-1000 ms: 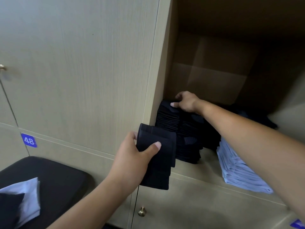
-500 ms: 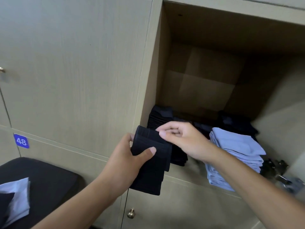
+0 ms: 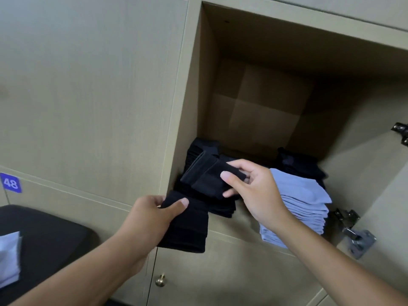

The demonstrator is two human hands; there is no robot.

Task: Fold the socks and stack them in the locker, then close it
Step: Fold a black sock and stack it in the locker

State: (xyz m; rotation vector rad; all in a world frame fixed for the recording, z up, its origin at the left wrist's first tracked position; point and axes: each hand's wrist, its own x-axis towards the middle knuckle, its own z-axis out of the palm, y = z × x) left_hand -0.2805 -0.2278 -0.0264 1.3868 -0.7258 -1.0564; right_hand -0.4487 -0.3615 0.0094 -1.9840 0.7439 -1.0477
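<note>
The open locker (image 3: 194,89) holds a stack of black socks (image 3: 220,208) at the left and a stack of light blue socks (image 3: 304,202) at the right, with more dark socks (image 3: 302,164) behind. My right hand (image 3: 258,193) pinches a folded black sock (image 3: 207,175) just above the black stack. My left hand (image 3: 152,217) grips another bunch of folded black socks (image 3: 187,226) in front of the locker's lower edge.
The locker door (image 3: 386,173) stands open at the right, with metal hinges (image 3: 357,237). Shut doors surround it, one labelled 48 (image 3: 10,183), and a brass knob (image 3: 160,280) sits below. At lower left is a black seat (image 3: 50,246) with a light blue sock (image 3: 8,259).
My right hand left the black stack, came to the bunch in my left hand, took one folded black sock and moved it over the stack. My left hand dropped slightly.
</note>
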